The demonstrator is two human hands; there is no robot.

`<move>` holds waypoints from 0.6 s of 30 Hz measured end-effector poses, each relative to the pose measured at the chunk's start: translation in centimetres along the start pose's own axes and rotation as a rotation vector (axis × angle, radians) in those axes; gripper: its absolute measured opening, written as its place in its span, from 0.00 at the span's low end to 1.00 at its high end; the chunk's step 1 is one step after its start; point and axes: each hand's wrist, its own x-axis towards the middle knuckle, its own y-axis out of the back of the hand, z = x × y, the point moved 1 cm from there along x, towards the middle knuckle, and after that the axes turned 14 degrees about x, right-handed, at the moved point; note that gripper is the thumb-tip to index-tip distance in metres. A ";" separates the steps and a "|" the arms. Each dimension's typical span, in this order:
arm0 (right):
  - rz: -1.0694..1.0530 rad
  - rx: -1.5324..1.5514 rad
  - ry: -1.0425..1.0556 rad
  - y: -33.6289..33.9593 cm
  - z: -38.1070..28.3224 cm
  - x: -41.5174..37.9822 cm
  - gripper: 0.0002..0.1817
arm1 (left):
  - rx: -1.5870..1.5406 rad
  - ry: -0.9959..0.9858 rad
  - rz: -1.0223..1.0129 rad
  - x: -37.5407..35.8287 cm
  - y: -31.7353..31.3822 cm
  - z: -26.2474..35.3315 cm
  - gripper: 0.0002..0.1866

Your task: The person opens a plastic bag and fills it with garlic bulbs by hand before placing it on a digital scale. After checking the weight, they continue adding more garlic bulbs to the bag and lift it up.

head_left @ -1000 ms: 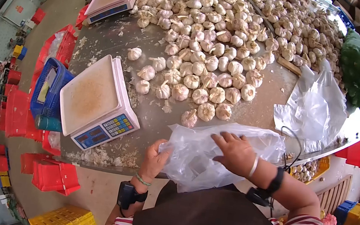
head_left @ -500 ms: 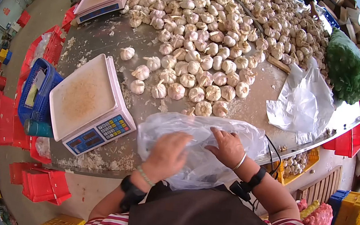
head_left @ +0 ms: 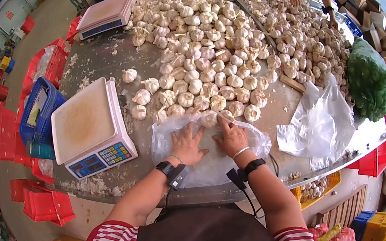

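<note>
Both hands press flat on a clear plastic bag [head_left: 208,153] spread on the steel table [head_left: 113,52]: the left hand [head_left: 188,144], fingers splayed, lies on its middle, the right hand [head_left: 232,137], open, at its far edge, touching garlic bulbs [head_left: 210,73]. A weighing scale [head_left: 91,127] stands just beside the bag.

Your single head camera looks steeply down and forward from above your hands, close over them. Its fisheye view takes in the table [head_left: 127,54] beyond your left hand [head_left: 188,145] and right hand [head_left: 231,138].
</note>
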 end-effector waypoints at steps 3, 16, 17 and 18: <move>0.035 -0.016 0.053 0.5 0.7 2.7 0.40 | 0.043 0.042 0.004 2.1 0.9 -0.3 0.48; -0.425 0.080 0.232 7.3 1.3 1.4 0.40 | 0.097 -0.101 0.137 -2.9 2.3 0.1 0.45; -0.433 0.088 0.236 7.5 2.1 -0.1 0.40 | 0.100 -0.093 0.128 -4.6 1.9 0.4 0.45; -0.490 0.048 0.217 7.7 3.4 -1.4 0.38 | 0.120 -0.150 -0.024 -6.0 1.5 0.4 0.44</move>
